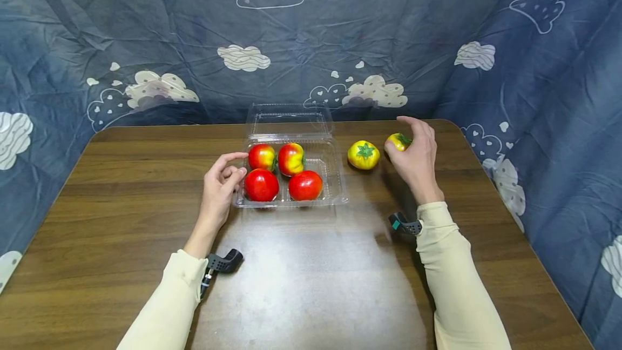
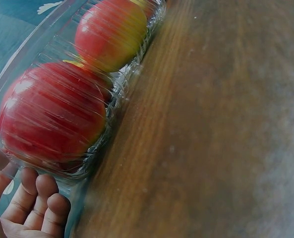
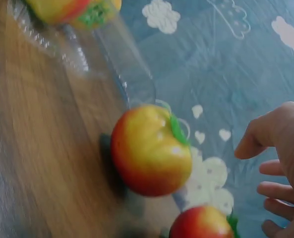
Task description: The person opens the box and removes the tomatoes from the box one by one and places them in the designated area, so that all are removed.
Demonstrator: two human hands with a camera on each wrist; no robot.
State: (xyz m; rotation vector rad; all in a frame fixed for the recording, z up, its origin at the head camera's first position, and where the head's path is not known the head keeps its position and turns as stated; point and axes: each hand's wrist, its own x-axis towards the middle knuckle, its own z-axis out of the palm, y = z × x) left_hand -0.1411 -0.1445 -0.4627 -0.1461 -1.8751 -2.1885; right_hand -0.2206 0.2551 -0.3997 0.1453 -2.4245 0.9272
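Observation:
A clear plastic clamshell box (image 1: 329, 169) stands with its lid (image 1: 291, 118) raised at the back. Several shiny red-and-yellow tomatoes (image 1: 306, 185) sit inside. My left hand (image 1: 220, 188) holds the box's left edge between thumb and index finger; the other fingers curl below the rim in the left wrist view. Right of the box lies a yellow tomato (image 1: 363, 155) with a green leafy top. Farther right, my right hand (image 1: 419, 158) hovers around another tomato (image 1: 398, 141), partly hiding it. The right wrist view shows its fingers (image 3: 278, 191) spread, apart from that tomato.
A brown wooden table (image 1: 136, 220) bears everything. Behind it and along the right side hangs a blue curtain (image 1: 194, 31) with cloud prints. Each wrist wears a black camera strap (image 1: 225, 261).

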